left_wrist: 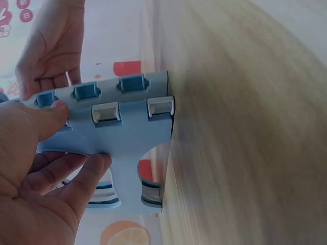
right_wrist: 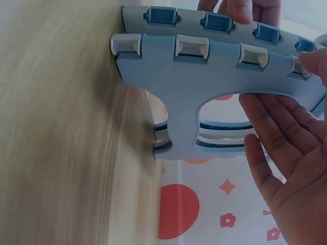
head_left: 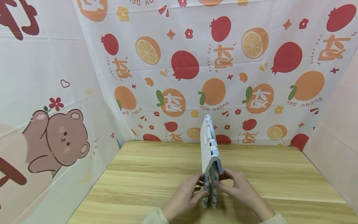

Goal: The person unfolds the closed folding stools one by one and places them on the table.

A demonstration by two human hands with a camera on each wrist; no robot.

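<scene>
Folding stool [head_left: 206, 154], pale blue and white, standing on edge on the wooden table [head_left: 134, 174].

Left hand [head_left: 183, 193], just above the table, is gripping the stool's left panel [head_left: 206, 199]; right hand [head_left: 241, 188], level with it over the table, is gripping the right panel [head_left: 214, 199]. Fruit-print cloth [head_left: 179, 37] is hanging behind the table; bear-print cloth [head_left: 64, 140] is hanging to its left.

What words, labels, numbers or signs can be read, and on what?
"EVERY DAY": fruit-print cloth, repeated.
Stylised characters there: not readable.
Large red characters, bear-print cloth: cut off, unreadable.
Small red circles, left wrist view: marks too blurred.
Blue-and-white folding object: none seen.
</scene>
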